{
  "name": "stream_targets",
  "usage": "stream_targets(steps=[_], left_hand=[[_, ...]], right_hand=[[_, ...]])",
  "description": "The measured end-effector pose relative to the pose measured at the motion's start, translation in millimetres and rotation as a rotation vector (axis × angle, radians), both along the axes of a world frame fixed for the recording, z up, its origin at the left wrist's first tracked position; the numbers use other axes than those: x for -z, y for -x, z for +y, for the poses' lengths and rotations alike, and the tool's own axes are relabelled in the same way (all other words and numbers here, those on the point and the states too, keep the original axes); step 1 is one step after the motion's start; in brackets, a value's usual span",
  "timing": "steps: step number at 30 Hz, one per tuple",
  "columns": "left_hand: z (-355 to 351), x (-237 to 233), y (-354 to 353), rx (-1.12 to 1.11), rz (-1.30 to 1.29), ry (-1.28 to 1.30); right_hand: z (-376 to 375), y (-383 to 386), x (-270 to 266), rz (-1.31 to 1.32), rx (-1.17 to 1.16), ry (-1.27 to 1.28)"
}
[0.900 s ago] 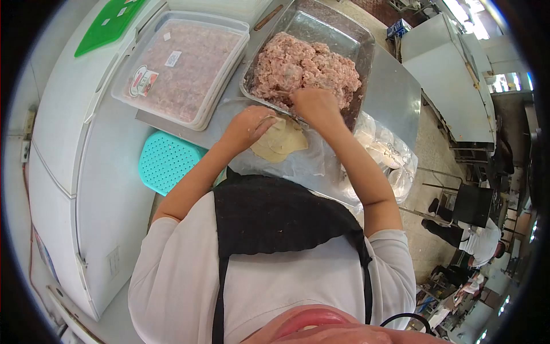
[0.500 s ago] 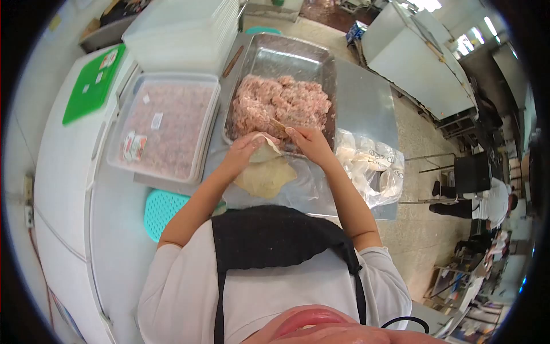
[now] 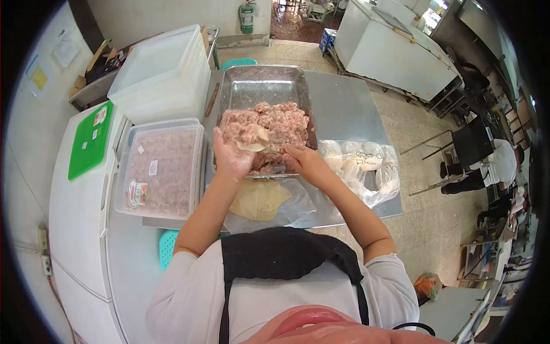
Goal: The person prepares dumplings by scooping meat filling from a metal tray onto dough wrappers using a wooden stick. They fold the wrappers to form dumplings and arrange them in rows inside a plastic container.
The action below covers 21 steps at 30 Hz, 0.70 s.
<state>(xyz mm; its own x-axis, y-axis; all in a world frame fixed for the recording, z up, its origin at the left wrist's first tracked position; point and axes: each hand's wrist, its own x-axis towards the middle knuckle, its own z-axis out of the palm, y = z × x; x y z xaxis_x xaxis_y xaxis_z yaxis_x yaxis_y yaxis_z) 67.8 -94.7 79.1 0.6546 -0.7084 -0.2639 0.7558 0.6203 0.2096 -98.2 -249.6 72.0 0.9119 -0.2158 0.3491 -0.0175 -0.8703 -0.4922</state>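
1. Cream-coloured wrapper (image 3: pixel 259 141) near frame centre, left hand (image 3: pixel 234 160) cupping it: looks soft, floppy, likely tear-prone, best supported from underneath!
2. Right hand (image 3: pixel 309 165) pinches narrow beside it, contents unclear.

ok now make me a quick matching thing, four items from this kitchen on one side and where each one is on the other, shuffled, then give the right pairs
1. loose ground meat
2. yellowish dough sheets
3. fire extinguisher
4. plastic bag with handwriting

a. against the far wall
b. to the right of the right hand
c. heaped in the metal tray
d. between the tray and the black apron

Pairs: 1-c, 2-d, 3-a, 4-b
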Motion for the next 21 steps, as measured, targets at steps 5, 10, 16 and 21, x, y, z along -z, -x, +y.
stream_targets(steps=[5, 10, 16, 21], left_hand=[[-7.7, 16.0, -3.6, -0.128, -0.080, -0.133], [-12.8, -31.7, 32.0, -0.071, -0.242, -0.145], [-33.2, -5.4, 18.9, -0.139, -0.193, -0.178], [-35.5, -14.0, 37.9, -0.094, -0.386, -0.121]], right_hand=[[2.3, 23.8, -53.0, 0.197, 0.010, 0.227], [-25.4, 23.2, -40.6, 0.121, -0.111, 0.203], [-30.1, 43.2, -68.3, 0.061, -0.145, 0.256], [-75.0, 42.8, -41.7, -0.053, -0.241, -0.135]])
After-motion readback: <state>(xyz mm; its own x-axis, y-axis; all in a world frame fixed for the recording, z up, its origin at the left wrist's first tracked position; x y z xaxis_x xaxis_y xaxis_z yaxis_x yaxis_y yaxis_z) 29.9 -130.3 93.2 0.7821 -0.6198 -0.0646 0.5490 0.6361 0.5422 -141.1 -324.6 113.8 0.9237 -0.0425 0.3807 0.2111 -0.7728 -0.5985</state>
